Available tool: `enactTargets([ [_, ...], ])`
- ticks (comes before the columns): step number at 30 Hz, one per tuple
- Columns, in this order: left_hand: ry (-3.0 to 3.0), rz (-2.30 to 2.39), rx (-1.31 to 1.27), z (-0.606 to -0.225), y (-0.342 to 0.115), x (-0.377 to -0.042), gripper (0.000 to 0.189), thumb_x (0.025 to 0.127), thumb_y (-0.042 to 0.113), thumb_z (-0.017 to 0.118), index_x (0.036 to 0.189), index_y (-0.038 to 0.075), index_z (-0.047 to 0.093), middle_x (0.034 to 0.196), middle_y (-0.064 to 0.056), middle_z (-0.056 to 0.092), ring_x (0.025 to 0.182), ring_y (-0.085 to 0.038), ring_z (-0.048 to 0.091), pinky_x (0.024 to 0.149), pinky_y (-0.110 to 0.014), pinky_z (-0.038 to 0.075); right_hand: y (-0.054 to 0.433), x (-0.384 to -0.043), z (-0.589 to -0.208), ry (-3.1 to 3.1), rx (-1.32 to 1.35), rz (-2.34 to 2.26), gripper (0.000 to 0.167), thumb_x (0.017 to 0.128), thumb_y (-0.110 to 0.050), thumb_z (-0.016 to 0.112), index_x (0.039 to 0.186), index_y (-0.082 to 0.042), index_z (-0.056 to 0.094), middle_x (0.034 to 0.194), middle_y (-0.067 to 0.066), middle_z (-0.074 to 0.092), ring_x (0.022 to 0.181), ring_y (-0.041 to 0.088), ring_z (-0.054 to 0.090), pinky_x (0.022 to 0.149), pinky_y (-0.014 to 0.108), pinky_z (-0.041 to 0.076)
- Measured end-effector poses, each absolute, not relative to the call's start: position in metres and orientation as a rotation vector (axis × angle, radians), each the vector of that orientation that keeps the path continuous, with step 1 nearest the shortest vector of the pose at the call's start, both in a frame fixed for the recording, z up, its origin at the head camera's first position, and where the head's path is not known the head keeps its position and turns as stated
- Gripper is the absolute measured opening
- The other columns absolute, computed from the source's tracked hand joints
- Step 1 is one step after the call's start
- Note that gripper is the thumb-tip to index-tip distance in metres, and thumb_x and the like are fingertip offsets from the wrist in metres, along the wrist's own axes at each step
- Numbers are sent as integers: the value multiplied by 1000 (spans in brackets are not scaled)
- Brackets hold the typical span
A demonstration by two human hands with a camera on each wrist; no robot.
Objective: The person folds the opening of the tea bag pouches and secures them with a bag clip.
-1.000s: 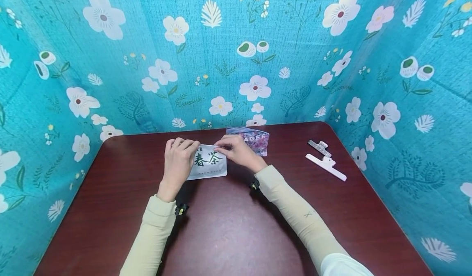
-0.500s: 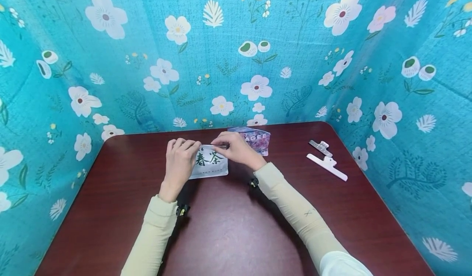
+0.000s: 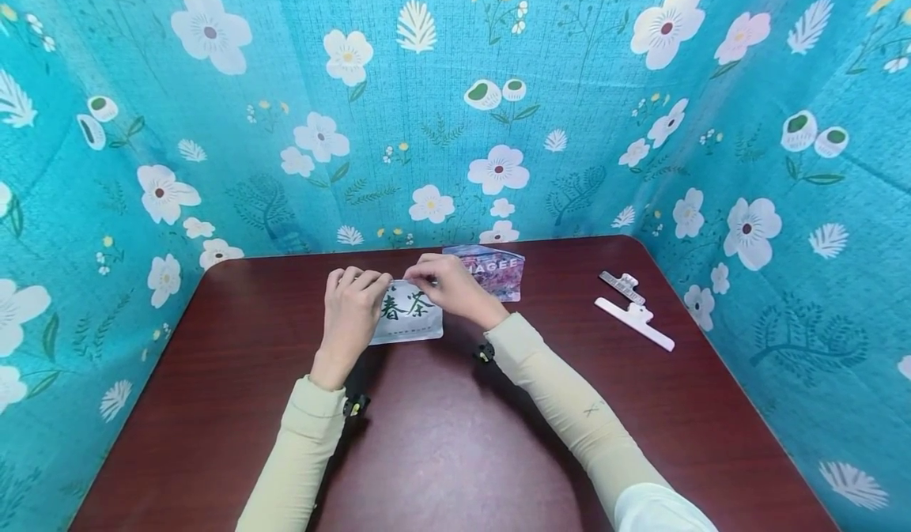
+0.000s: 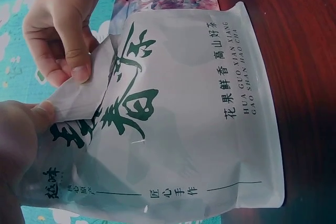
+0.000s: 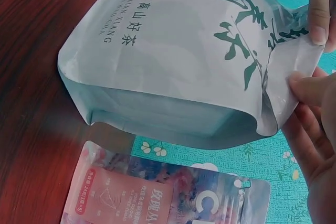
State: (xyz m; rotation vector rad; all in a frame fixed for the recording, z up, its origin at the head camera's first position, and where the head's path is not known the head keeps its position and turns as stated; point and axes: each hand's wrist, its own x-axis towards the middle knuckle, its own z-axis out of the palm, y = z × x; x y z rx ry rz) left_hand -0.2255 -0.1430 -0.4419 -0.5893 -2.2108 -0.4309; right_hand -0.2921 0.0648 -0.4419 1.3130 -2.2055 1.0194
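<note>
A white tea pouch with large green characters stands upright near the far side of the table. Its top is folded over toward the front, as the left wrist view shows at the folded flap. My left hand holds the upper left of the pouch, its thumb pressing one end of the flap. Close beside it, my right hand pinches the flap between thumb and fingers. In the right wrist view, the right thumb lies on the flap. The left hand's other fingers are partly hidden behind the pouch.
A pink and purple pouch stands behind the right hand, near the table's back edge. On the right lie a silver-grey bag clip and a long white bag clip. Turquoise floral cloth hangs around the dark red table.
My right hand has slid a little left along the pouch's top, closer to the left hand. The left hand keeps its hold; the head view has shifted slightly.
</note>
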Motion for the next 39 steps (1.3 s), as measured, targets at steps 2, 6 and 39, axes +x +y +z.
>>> enactTargets([
  [2,-2208,-434,-589,-442,-142,-226,12,93,5,71,101,9,79,93,-6,75,84,-27,59,86,-48,41,65,-291,-442,-2213,1288,1019,12,91,0,73,100,-4,79,90,5,75,77,9,64,71,21,52],
  [6,-2195,-437,-587,-442,-141,-227,12,92,6,72,101,8,79,93,-6,75,83,-27,59,86,-48,42,61,-288,-440,-2206,1250,995,11,89,-7,77,100,-7,80,90,2,75,78,8,66,72,22,52],
  [39,-2211,-427,-562,-443,-141,-229,10,94,9,71,100,10,79,93,-6,77,84,-27,60,87,-48,42,90,-301,-458,-2277,1326,1122,19,89,2,74,107,-4,79,97,4,76,89,13,67,79,28,55],
])
